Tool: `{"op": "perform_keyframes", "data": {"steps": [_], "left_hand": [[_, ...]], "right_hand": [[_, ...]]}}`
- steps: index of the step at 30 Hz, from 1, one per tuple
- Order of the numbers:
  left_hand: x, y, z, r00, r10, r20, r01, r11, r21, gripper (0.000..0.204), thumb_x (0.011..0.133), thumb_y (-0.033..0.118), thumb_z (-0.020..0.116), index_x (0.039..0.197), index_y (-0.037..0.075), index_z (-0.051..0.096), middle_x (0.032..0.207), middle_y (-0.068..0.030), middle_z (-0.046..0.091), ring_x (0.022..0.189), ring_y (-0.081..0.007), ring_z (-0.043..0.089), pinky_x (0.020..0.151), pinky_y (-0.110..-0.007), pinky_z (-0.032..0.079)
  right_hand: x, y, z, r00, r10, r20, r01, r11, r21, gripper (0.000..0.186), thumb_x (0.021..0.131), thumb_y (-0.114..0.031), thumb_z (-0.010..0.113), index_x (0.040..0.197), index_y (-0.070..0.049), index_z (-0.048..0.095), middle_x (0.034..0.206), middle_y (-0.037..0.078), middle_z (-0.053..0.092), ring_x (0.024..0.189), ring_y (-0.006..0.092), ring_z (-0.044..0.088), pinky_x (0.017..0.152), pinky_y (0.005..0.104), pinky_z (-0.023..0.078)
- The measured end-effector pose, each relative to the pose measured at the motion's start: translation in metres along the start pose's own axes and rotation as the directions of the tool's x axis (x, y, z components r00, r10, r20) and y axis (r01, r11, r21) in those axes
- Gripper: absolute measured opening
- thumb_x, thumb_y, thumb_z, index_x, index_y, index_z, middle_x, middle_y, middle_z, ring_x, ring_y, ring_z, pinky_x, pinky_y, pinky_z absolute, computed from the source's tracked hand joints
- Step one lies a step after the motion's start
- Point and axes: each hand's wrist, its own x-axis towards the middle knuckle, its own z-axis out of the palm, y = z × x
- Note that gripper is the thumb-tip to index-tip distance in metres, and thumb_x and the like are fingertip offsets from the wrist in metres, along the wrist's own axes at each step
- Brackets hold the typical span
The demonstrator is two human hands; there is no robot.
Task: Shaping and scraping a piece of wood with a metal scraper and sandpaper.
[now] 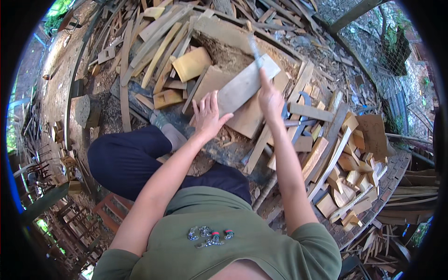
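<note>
A flat grey wooden board lies slanted in front of me, its far end up and to the right. My left hand grips its near end, fingers spread over the top and the thumb along the near edge. My right hand is closed round a narrow, silvery tool, which crosses the board's far end. Motion blurs this tool and its kind cannot be made out. Beneath the grey board is a broader brown wooden block, partly covered.
Sawdust and long wood strips lie beyond the board. A yellowish block sits left of it. To the right are a blue curved object, a hammer-like piece and heaped offcuts. My bent leg is at left.
</note>
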Motion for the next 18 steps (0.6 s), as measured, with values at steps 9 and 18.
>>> {"op": "perform_keyframes", "data": {"steps": [9,18], "left_hand": [[-0.002,-0.003,0.004,0.999,-0.011,0.033,0.010,0.999,0.031,0.098,0.087,0.061,0.057,0.152,0.002,0.013,0.148,-0.0176,0.034,0.138,-0.0345,0.028,0.114,-0.064,0.013],[-0.002,-0.005,0.003,1.000,-0.018,0.026,0.017,0.999,0.041,0.100,0.086,0.061,0.059,0.152,0.002,0.013,0.149,-0.0175,0.033,0.139,-0.0335,0.027,0.114,-0.064,0.014]], "right_hand": [[0.016,-0.005,-0.004,0.998,0.001,0.068,0.000,1.000,-0.011,0.049,0.096,-0.019,0.041,0.143,-0.034,0.045,0.081,0.024,0.068,0.075,0.0430,0.068,0.068,0.0539,0.054],[-0.006,-0.010,0.004,0.999,-0.029,0.029,0.026,0.996,0.090,0.049,0.095,-0.012,0.043,0.141,-0.026,0.050,0.080,0.028,0.065,0.074,0.0439,0.067,0.065,0.0555,0.050]]}}
